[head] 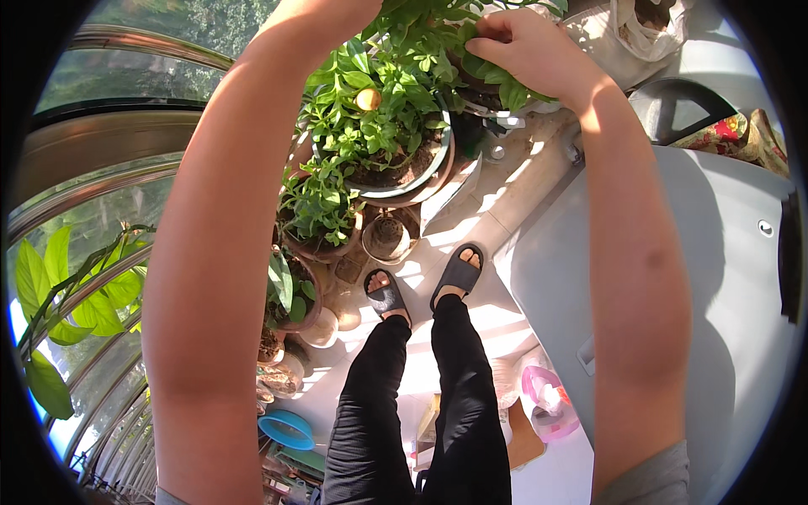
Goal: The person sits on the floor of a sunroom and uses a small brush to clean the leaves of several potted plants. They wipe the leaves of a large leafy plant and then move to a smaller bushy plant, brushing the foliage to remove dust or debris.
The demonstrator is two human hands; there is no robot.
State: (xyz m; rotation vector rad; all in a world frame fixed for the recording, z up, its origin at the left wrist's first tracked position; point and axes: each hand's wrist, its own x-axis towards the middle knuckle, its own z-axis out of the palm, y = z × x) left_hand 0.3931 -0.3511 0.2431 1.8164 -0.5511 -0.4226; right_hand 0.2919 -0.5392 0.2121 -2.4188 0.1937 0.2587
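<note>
My right hand point(536, 53) reaches into the leafy green plant point(429, 38) at the top, thumb and fingers closed around its foliage. Exactly which leaf or stem they grip is partly hidden. Only the wrist side of my left hand point(350, 12) shows; its fingers are cut off by the top edge beside the same leaves. Below them, a bushy plant point(391, 107) grows from soil in a round pot point(435, 167) with a pale rim. One rounded orange-yellow thing point(368, 99) sits among its leaves.
Smaller potted plants point(322, 205) and an empty-looking brown pot point(386, 237) line the left side. Metal railings point(151, 50) run along the windows. A large grey appliance-like surface point(549, 265) stands at right. My sandalled feet point(457, 274) are on the tiled floor, with a blue basin point(286, 429) behind.
</note>
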